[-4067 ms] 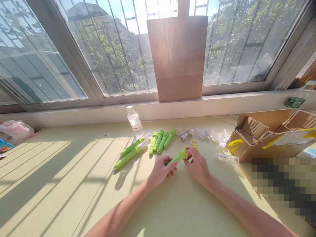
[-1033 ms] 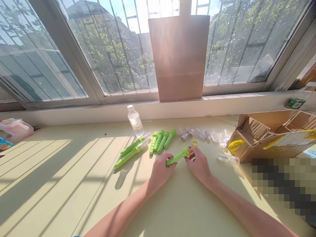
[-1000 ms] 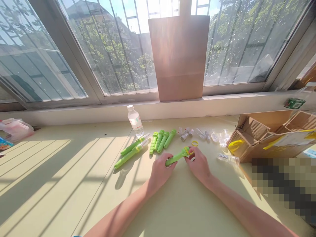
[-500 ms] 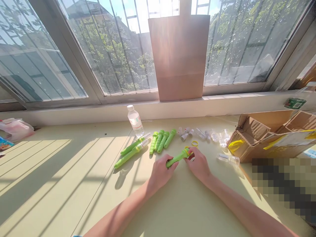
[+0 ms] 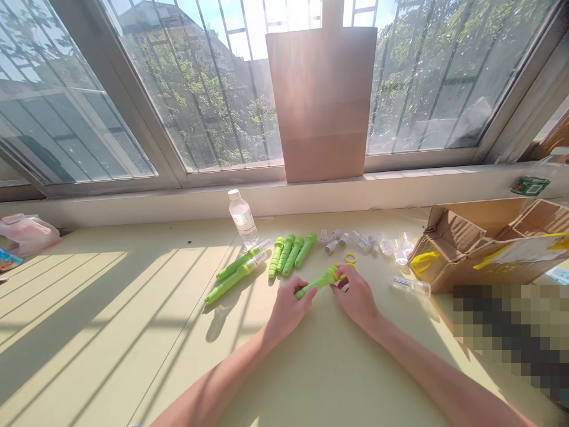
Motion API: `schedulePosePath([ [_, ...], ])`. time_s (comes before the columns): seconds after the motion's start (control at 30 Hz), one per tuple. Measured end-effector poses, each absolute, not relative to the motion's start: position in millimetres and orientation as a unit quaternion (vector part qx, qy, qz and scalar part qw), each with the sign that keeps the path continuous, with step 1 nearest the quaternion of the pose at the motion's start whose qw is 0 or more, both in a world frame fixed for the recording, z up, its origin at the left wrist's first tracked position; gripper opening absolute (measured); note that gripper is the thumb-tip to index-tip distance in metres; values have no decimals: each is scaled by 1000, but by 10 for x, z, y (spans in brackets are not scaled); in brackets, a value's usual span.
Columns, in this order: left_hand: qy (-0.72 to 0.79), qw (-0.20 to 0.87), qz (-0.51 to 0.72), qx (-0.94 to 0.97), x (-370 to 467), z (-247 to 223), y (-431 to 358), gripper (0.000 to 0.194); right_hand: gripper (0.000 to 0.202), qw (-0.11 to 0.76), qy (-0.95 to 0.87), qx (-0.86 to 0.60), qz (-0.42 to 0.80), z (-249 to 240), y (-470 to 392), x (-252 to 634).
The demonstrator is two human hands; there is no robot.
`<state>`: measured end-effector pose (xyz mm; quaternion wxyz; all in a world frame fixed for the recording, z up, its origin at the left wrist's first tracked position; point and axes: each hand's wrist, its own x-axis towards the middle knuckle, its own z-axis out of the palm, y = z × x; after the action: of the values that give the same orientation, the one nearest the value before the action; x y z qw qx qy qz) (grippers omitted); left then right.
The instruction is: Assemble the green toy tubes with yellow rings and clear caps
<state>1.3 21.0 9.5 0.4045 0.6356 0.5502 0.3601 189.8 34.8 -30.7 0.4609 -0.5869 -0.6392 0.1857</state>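
Observation:
My left hand (image 5: 291,302) is closed around the lower end of a green plastic tube (image 5: 317,284) with a wider head. At that head, my right hand (image 5: 355,296) pinches a yellow ring (image 5: 336,273), partly hidden by the fingers. Just beyond lies a loose yellow ring (image 5: 351,258), with part of another near my fingertips. Several ridged green tubes (image 5: 293,255) lie side by side behind my left hand. Further left rest two green tubes (image 5: 235,283) with clear ends and yellow bands.
Several clear plastic caps (image 5: 362,240) lie at the back right, and a longer clear cap (image 5: 411,286) is near the cardboard box (image 5: 462,267). A water bottle (image 5: 243,219) stands by the window ledge. At far left is a pinkish plastic bag (image 5: 31,233).
The held green tube has shifted slightly left with my left hand. My right hand stays at its head, and the yellow ring there shows a little more.

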Motion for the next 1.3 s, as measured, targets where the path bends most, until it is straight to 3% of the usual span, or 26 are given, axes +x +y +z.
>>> schedulePosePath([
  [0.33, 527, 486, 349, 604, -9, 202, 220, 36, 14, 458, -648, -583, 173, -311, 343, 1891],
  [0.93, 532, 447, 322, 643, 6, 201, 189, 32, 7, 483, -663, -557, 130, -314, 331, 1908],
  [1.3, 515, 437, 316, 667, 3, 180, 199, 47, 10, 485, -666, -548, 144, -292, 328, 1890],
])
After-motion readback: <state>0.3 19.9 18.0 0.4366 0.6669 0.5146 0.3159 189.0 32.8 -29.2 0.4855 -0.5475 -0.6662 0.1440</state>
